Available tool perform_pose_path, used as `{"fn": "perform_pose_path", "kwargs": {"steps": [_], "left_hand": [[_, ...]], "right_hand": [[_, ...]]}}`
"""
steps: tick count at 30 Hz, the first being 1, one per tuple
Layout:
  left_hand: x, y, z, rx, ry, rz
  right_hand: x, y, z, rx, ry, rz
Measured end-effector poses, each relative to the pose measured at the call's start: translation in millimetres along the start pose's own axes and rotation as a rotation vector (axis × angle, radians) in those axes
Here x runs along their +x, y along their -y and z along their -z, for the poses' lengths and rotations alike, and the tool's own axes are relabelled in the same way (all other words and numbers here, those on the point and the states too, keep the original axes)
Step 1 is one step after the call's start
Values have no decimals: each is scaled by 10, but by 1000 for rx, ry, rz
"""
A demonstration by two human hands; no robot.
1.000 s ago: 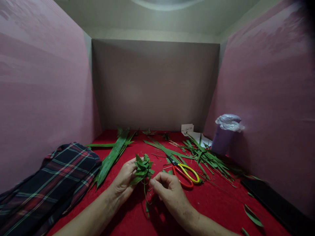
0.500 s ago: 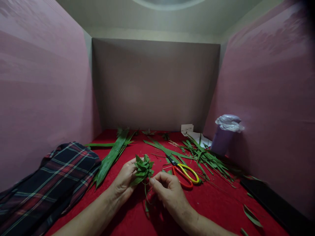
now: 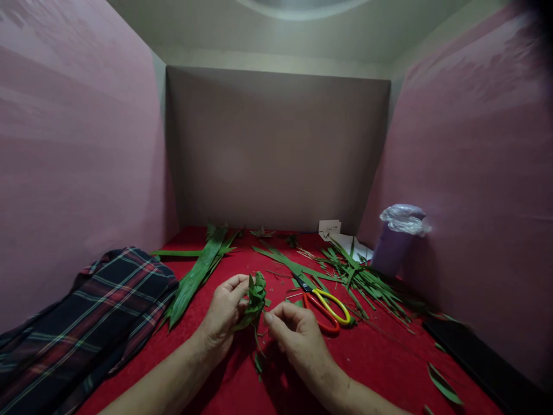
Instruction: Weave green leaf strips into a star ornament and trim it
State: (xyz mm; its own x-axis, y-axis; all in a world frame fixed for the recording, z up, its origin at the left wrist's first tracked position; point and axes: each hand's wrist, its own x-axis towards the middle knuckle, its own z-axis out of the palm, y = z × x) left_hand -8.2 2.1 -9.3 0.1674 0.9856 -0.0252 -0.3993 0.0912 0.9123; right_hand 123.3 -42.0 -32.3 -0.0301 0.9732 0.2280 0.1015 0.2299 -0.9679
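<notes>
held leaf cluster (image 3: 258, 293): 1 | scissors (image 3: 317, 293): 1 | plaid cloth (image 3: 108, 311): 1 | purple container (image 3: 392, 248): 1

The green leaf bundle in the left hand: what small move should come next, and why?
I'd suggest moving the right hand slightly closer to the leaf bundle, perhaps to steady the thin strand below it. The left hand grips the leaf bundle, and the right fingertips sit close beside it; whether they pinch anything is too small to tell.

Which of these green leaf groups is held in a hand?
The small layered leaf piece, gripped by the left hand. The long broad leaves beside the plaid cloth and the narrow strips near the purple container lie on the red surface.
</notes>
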Motion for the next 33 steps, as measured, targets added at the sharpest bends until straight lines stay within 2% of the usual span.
{"fn": "perform_pose_path", "kwargs": {"steps": [7,11,22,33], "left_hand": [[-46,-61,-34,66,4,-49],[-32,-63,-21,25,20,-45],[-43,-67,16,-62,95,21],[-49,-72,10,-46,41,38]], "right_hand": [[-8,-14,7,56,37,7],[-10,-4,9,122,62,-10],[-2,9,25,360,62,-174],[9,-10,35,382,81,-204]]}}
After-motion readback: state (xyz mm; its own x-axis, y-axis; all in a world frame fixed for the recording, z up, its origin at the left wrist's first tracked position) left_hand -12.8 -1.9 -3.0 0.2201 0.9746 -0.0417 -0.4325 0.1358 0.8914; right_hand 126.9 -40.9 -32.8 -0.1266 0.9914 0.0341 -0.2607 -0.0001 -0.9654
